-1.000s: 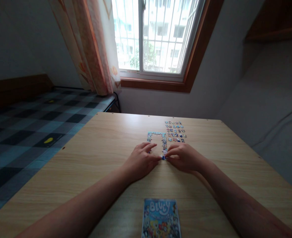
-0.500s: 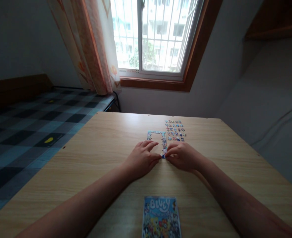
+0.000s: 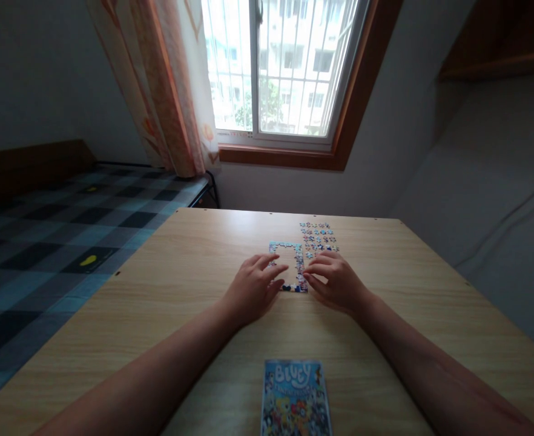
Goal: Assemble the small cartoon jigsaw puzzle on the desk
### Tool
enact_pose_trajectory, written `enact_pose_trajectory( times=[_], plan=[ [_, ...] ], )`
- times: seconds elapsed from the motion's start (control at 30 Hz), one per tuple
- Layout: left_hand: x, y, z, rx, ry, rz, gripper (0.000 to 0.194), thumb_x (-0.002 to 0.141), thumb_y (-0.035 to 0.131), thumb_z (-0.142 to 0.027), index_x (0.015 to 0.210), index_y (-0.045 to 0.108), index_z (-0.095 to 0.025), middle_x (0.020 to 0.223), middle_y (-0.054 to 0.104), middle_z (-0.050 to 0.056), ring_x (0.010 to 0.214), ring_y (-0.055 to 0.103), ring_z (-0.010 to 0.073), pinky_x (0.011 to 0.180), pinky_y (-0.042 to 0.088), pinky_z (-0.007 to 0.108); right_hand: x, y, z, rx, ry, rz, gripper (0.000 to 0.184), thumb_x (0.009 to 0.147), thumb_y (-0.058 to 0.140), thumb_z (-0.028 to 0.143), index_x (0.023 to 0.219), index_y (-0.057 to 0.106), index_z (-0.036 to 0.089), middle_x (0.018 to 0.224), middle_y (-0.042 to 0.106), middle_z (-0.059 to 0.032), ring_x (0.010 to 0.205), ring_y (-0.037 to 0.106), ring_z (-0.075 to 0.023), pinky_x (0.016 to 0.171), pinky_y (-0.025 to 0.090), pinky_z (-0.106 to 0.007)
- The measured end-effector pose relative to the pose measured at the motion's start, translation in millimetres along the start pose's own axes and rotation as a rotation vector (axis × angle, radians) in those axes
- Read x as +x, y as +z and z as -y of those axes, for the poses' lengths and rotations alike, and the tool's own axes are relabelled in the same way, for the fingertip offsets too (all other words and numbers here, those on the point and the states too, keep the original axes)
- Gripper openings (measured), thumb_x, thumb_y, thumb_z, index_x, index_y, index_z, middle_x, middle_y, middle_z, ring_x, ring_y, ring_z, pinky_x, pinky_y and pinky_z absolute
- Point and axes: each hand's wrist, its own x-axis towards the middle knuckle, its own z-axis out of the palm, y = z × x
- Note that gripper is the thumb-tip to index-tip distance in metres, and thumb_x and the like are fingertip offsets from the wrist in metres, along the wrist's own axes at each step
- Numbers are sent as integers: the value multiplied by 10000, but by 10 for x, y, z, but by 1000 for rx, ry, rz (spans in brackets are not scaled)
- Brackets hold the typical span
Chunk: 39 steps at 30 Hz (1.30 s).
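Note:
A jigsaw puzzle border [image 3: 300,267] lies joined as a rectangle in the middle of the table, with bare wood inside it. My left hand [image 3: 254,284] is over its left side, fingers spread and nothing in them, hiding part of that edge. By the lower right corner is my right hand [image 3: 335,280], its fingers bent but apart, with no piece visible between them. Behind it, loose puzzle pieces [image 3: 310,239] lie in several rows; the hand covers the nearest ones. Dark blue pieces show along the border's near side.
A picture box or card marked "Bluey" [image 3: 295,396] lies on the wooden table [image 3: 194,260] between my forearms. To the left stands a bed with a checked cover [image 3: 67,224]. A window [image 3: 289,72] and an orange curtain [image 3: 158,91] are beyond the table.
Both hands have drawn back from the border's lower right corner: the left to the left, its fingers lifting, the right slightly up and right. More of the near edge now shows.

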Motion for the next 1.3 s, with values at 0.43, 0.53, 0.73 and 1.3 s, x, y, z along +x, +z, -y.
enact_pose_trajectory(
  times=[0.43, 0.53, 0.73, 1.3],
  plan=[
    [57, 24, 68, 197, -378, 418, 591, 1032, 360, -519, 1578, 379, -293, 1672, 273, 113, 1552, 219, 326, 1230, 184, 581, -41, 254, 1, -297, 352, 181, 539, 1010, 453, 443, 1468, 543, 174, 1608, 414, -121, 1554, 173, -360, 1229, 90, -660],
    [38, 20, 53, 203, -376, 423, 597, 1026, 373, -525, 1579, 375, -301, 1674, 266, 107, 1555, 211, 325, 1233, 170, 583, -21, 284, 7, -296, 404, 285, 568, 1019, 415, 461, 1509, 496, 184, 1659, 316, -111, 1574, 96, -352, 1227, 41, -674],
    [37, 25, 66, 213, -422, 411, 616, 1037, 313, -497, 1600, 330, -247, 1673, 269, 114, 1554, 221, 304, 1243, 177, 551, 22, 290, -2, -282, 493, 370, 597, 1043, 326, 469, 1569, 401, 197, 1689, 228, -91, 1585, 39, -323, 1233, 13, -660],
    [95, 13, 102, 246, -502, 421, 649, 1028, 265, -515, 1604, 310, -217, 1685, 236, 122, 1563, 188, 295, 1243, 157, 552, 40, 289, -22, -253, 559, 426, 636, 1030, 347, 511, 1602, 331, 233, 1702, 176, -91, 1585, 15, -327, 1226, -21, -655]
  ],
)
